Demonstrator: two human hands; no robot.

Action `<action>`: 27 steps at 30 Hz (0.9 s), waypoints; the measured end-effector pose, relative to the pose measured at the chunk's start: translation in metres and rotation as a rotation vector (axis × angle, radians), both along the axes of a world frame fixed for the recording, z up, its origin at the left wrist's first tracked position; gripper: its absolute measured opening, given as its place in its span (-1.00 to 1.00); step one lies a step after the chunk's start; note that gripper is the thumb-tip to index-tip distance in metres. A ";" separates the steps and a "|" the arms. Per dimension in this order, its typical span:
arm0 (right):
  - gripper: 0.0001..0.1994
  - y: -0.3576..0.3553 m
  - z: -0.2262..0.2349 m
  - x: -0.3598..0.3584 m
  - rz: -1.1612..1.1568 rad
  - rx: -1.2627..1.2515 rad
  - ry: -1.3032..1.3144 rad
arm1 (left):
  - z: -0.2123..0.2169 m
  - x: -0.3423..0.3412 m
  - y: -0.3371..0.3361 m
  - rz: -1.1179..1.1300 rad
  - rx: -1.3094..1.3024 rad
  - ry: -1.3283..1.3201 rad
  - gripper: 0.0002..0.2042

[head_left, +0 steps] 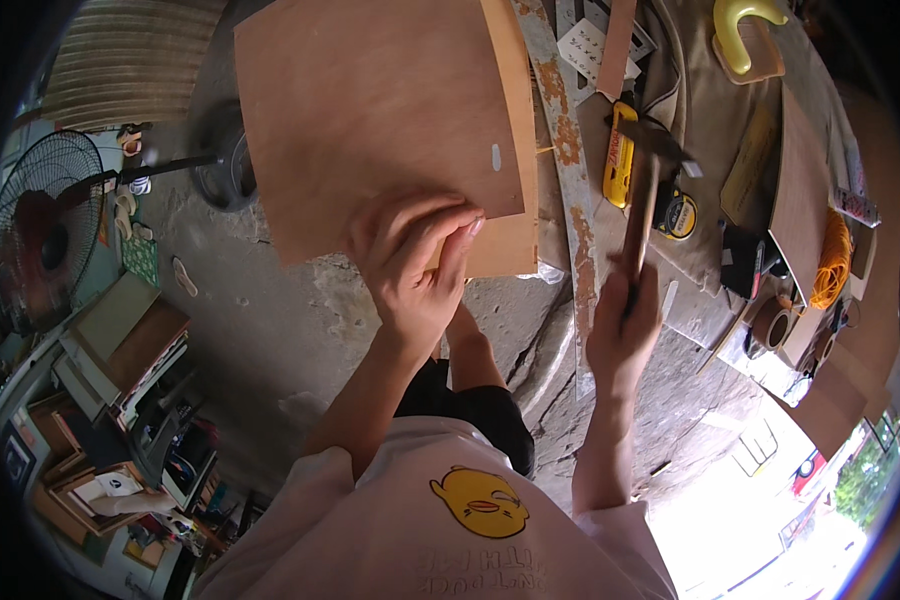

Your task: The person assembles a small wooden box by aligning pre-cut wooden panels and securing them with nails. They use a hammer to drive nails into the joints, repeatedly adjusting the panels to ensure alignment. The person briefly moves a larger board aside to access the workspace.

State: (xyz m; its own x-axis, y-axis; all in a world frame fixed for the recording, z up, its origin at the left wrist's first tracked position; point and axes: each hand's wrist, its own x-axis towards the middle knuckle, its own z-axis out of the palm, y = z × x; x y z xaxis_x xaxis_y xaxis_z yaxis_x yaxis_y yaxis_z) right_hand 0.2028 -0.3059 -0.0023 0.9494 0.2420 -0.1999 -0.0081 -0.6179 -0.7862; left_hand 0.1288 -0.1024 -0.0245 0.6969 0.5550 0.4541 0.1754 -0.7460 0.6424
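A large brown sheet of board [370, 110] lies in front of me over a lighter wooden piece [513, 60] whose right and lower edges stick out. My left hand [410, 260] rests at the sheet's near edge, thumb and fingertips pinched together close to its lower right corner. Whatever they pinch, if anything, is too small or hidden to name. To the right, my right hand [625, 325] is closed round the wooden handle of a hammer [642, 215], head raised and pointing away from me, apart from the board.
A rusty metal strip [568, 130] runs along the board's right side. Beyond it lie a yellow utility knife [619, 165], a tape measure [678, 216], orange cord [831, 265] and a tape roll [771, 322]. A fan [45, 220] stands at the left.
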 end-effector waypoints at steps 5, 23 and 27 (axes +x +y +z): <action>-0.80 -0.021 0.010 -0.059 -0.022 0.162 0.165 | 0.007 -0.009 0.001 0.032 -0.226 -0.068 -0.91; -0.71 0.169 -0.004 -0.210 -0.743 1.285 0.617 | 0.027 0.107 0.095 -1.062 0.145 0.331 -0.94; -0.70 0.216 -0.006 -0.199 -0.822 1.317 0.521 | 0.013 0.111 0.093 -1.084 0.189 0.281 -0.98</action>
